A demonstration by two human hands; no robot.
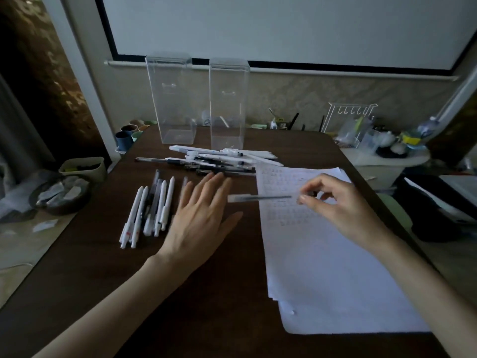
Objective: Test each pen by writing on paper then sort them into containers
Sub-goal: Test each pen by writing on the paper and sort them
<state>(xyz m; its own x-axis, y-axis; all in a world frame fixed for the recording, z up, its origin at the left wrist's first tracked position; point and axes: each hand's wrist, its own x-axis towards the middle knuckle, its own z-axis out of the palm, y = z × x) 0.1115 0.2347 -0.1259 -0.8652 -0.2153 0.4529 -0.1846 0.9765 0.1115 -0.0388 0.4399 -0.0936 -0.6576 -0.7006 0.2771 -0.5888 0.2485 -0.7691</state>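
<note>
While the dark brown wooden table [206, 293] fills most of the head view, all task items lie on its top. A stack of white paper sheets [322, 267] covers the right side of the table; faint rows of handwriting mark its far half, and its near half is unmarked.

Two tall clear plastic rectangular containers stand upright at the far edge, side by side with a gap between them: the left container [173, 99] and the right container [228, 104].

A loose pile of white and black pens [219, 160] lies crosswise just in front of the containers, its right end reaching the far corner of the paper. A row of mostly white pens [152, 210] lies left of centre, roughly parallel, running lengthwise away from the viewer.

The left hand [201, 220] is palm down between the row and the paper, fingers straight and spread, holding nothing. It is blurred, so contact with the table cannot be determined. Its fingertips are near the pile.

The right hand [333, 202] is above the written part of the paper. Thumb and fingertips pinch the right end of a clear-barrelled pen with a dark refill [260, 197]. This pen is held level, its capped left end just beside the left hand's fingers.
</note>
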